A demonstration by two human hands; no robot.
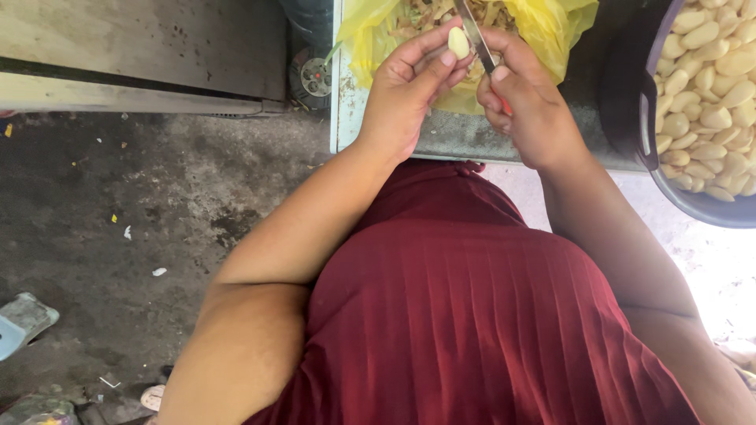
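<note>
Stained concrete floor [118,236] lies nearest me, then the metal tabletop [465,134]. Over it, my left hand [405,90] has its fingers [437,64] pinched shut on a peeled garlic clove [458,42], and my right hand [526,98] is curled tight round a small knife [475,35] touching it. Beyond sits a yellow bag of peelings [551,24]; a dark basin of peeled cloves [709,79] stands right.

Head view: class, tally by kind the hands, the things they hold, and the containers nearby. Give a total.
Hands: 2, left hand and right hand
Peeled clove: 1
Knife: 1
Yellow bag: 1
Dark basin: 1
Total: 6
</note>
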